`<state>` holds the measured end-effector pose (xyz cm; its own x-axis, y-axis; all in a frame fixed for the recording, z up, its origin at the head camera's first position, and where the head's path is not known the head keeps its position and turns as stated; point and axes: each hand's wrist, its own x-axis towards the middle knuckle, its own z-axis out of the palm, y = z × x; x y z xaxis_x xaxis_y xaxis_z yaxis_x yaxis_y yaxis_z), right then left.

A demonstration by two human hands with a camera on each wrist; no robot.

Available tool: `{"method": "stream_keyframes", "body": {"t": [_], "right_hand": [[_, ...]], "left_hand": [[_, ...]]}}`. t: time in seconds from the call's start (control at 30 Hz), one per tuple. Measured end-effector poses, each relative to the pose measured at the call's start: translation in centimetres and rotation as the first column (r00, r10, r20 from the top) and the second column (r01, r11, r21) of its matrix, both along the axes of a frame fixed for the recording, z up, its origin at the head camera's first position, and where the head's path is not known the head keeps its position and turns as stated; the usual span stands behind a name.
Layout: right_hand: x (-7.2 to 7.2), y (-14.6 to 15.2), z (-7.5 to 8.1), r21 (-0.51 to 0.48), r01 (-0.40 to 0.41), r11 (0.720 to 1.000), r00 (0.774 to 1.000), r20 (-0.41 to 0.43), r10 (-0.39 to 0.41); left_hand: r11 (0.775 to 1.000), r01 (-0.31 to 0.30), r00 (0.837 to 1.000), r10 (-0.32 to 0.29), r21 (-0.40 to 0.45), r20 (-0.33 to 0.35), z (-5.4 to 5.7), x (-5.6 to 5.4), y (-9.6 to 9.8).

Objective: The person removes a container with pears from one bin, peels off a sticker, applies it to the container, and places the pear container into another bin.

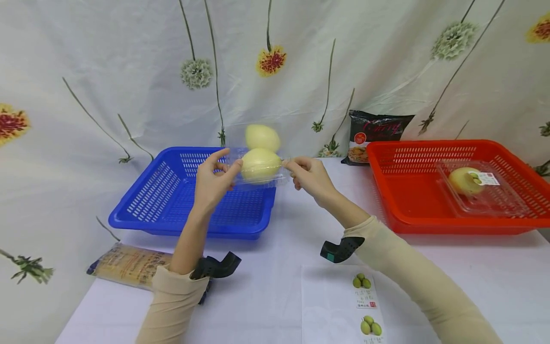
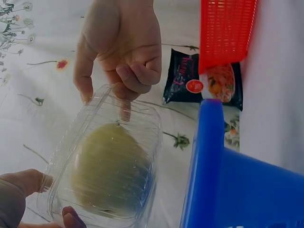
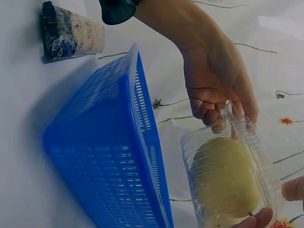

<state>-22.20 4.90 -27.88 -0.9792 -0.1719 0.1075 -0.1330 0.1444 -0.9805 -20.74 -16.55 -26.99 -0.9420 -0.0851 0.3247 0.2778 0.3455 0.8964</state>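
A clear plastic clamshell box (image 1: pixel 281 178) with pale yellow fruit (image 1: pixel 260 165) in it is held up over the right part of the blue basket (image 1: pixel 189 224). Two rounded yellow shapes show in the head view, one above the other. My left hand (image 1: pixel 215 179) pinches the box's left edge between thumb and fingers. At the opposite edge, my right hand (image 1: pixel 310 177) pinches the rim. The left wrist view shows the right hand (image 2: pixel 123 42) at the box's far end. In the right wrist view, the left hand (image 3: pixel 216 80) grips the rim beside one fruit (image 3: pixel 225 178).
A red basket (image 1: pixel 429 222) at the right holds another clear box with a labelled fruit (image 1: pixel 466 180). Behind it leans a black food packet (image 1: pixel 374 136). A yellowish packet (image 1: pixel 133 265) lies at front left. A sheet of fruit-picture stickers (image 1: pixel 331 306) lies in front.
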Motion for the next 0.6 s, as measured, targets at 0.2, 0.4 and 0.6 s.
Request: {"method": "stream_keyframes", "body": {"t": [0.2,0.4,0.6], "right_hand": [[0.6,1.5,-0.1,-0.006,0.054,0.999,0.998,0.024,-0.053],[1.1,3.1,-0.6,-0.003,0.106,0.994,0.994,0.014,-0.105],[1.6,4.6,-1.1,0.008,0.155,0.988,0.988,0.0,-0.155]], "left_hand": [[0.999,0.036,0.999,-0.036,0.006,0.001,0.0,-0.1,1.7],[0.997,0.064,0.998,-0.063,0.038,-0.011,-0.1,-0.1,3.6],[0.993,0.087,0.996,-0.086,0.078,-0.013,-0.6,0.0,5.4]]}}
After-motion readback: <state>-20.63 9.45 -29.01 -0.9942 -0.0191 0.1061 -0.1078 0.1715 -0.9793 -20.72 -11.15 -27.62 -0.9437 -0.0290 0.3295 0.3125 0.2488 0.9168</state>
